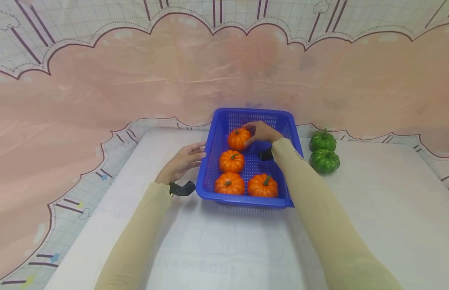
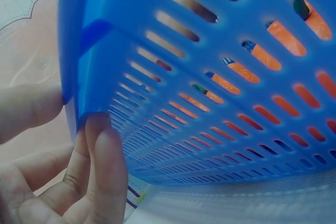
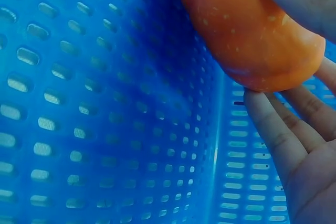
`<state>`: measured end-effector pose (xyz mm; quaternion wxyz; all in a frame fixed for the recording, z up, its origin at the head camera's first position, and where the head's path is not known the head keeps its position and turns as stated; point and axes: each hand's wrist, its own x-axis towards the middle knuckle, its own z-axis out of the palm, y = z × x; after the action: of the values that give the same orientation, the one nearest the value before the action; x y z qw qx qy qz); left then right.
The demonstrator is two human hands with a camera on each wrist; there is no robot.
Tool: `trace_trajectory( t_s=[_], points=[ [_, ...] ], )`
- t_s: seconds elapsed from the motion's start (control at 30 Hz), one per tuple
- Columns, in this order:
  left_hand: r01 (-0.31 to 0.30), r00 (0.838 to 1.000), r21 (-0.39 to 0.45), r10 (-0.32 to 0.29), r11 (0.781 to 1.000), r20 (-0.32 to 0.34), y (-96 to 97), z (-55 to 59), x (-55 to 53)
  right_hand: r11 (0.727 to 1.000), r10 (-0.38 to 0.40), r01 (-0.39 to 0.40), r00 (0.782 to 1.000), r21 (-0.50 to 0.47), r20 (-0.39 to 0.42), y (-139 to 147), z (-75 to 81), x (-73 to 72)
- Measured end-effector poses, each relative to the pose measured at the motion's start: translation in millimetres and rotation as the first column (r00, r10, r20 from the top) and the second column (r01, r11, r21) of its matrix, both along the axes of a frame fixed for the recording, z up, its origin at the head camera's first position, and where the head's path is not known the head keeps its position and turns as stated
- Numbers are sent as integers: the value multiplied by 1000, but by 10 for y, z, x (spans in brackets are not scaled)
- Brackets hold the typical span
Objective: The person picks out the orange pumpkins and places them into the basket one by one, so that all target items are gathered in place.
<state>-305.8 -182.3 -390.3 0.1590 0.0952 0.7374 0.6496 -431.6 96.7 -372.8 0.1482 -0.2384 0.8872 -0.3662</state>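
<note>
In the head view, a blue plastic basket [image 1: 246,202] with slotted walls holds several small orange pumpkins. My right hand [image 1: 262,132] is inside it, gripping the pumpkin [image 1: 239,139] at the far left. The right wrist view shows the thumb on one side of that pumpkin [image 3: 247,35] and fingertips against the other. My left hand [image 1: 182,161] is at the basket's left rim. In the left wrist view its thumb and fingertips hold the rim [image 2: 71,51] from two sides. Through the slots, orange pumpkin surfaces [image 2: 283,38] show.
Two green pumpkin-shaped vegetables, one [image 1: 323,141] behind the other [image 1: 324,161], lie on the white table [image 1: 377,201] right of the basket. A pink patterned cloth [image 1: 246,72] hangs behind the table. Other pumpkins sit along the basket's left [image 1: 231,161] and near right [image 1: 262,186].
</note>
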Motion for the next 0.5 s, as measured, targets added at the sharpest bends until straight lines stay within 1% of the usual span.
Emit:
trace_trajectory(
  t_s=[0.17,0.33,0.5],
  points=[
    [-4,1000,-1,4,1000,2,-1,0,1,1000,0,1,1000,-13,15,-7,-13,-1],
    [-5,1000,-4,5,1000,8,1,1,-1,1000,4,-4,1000,-6,9,-9,-29,-13],
    [-7,1000,-3,7,1000,11,4,6,0,1000,12,-12,1000,2,7,-27,-16,5]
  ],
)
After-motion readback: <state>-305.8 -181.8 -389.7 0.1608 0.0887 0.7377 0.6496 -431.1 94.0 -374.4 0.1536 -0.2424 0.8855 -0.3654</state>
